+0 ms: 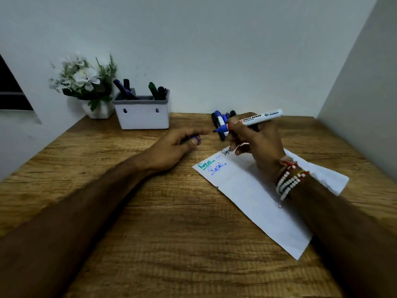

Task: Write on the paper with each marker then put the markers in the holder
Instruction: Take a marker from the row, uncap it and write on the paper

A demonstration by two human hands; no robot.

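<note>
Marker [255,118] is sitting clamped in the fingers of the right hand [257,143], tip aiming nine o'clock at the blue cap [196,139] the left hand [171,150] is pinching, probably wanting straight alignment.

Both bare forearms reached in from the near edge and drew closer toward the middle. The left hand [178,147] lay low, palm down, its fingers curled round a blue cap [196,140], the forefinger stretched out to the right. The right hand [256,143] was raised with its wrist bent. Its thumb and first fingers pinched a marker [257,118] near the tip, the barrel slanting up and away to the right, the tip pointing at the left forefinger. Beaded bands [289,181] circled the right wrist. The hands were near each other but apart.
</note>
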